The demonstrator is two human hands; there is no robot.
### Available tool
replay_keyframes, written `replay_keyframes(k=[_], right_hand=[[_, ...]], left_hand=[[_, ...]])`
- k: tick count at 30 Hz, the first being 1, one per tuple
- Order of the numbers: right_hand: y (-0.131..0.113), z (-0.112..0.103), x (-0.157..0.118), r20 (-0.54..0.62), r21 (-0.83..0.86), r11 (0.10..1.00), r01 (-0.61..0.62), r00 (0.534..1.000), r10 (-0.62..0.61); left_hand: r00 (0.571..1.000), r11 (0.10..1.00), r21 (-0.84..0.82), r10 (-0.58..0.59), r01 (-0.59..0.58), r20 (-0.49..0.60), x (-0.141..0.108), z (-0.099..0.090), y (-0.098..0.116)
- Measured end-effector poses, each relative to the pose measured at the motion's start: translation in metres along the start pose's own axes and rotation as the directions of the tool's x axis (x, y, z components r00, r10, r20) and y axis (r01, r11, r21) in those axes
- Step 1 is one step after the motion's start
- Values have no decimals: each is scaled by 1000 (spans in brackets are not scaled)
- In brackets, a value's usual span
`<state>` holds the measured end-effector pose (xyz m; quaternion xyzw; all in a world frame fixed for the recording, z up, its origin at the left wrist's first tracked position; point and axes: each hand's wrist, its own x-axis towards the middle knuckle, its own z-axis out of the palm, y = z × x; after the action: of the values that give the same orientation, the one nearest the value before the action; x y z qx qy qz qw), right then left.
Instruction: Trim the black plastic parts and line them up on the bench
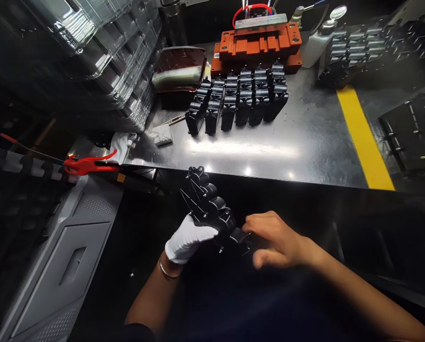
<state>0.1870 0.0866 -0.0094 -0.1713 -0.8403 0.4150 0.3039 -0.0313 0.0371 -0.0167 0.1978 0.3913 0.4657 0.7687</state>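
In front of my body, below the bench edge, my gloved left hand (191, 239) grips a black moulded part (212, 204) with a row of rounded troughs and small metal pins. The part is tilted, its upper end pointing toward the bench. My bare right hand (274, 237) is at the part's lower right end, thumb and fingers apart; the fingertips are close to that end, and I cannot tell whether they touch it. Several similar black parts (246, 97) stand side by side on the metal bench (305, 147).
Behind the row sits an orange fixture (262, 42) with a red cable. A stack of clear plastic trays (108, 57) rises at the left, near a red air gun (91, 164) and a grey crate (62, 270). Yellow tape (365, 137) crosses the bench; more black parts (356, 45) lie beyond.
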Motion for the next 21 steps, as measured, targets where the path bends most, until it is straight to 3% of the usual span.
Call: replay_keyframes(k=[3, 9, 13, 18, 21], right_hand=[[1, -1, 2, 2, -72, 997, 35, 999, -35], [12, 1, 3, -179, -288, 958, -12, 983, -42], [16, 3, 3, -177, -340, 940, -11, 983, -52], [15, 3, 4, -254, -381, 922, -71, 967, -30], [15, 1, 3, -206, -349, 936, -52, 978, -23]], left_hand=[[1000, 1000, -29, 1, -1, -18, 2, 1, -4], [994, 983, -182, 7, -28, -112, 3, 6, -15], [986, 981, -193, -38, 6, -161, 5, 6, -22], [985, 972, -233, -62, 23, -161, 8, 9, -27], [983, 958, -285, -84, 35, -162, 9, 9, -27]])
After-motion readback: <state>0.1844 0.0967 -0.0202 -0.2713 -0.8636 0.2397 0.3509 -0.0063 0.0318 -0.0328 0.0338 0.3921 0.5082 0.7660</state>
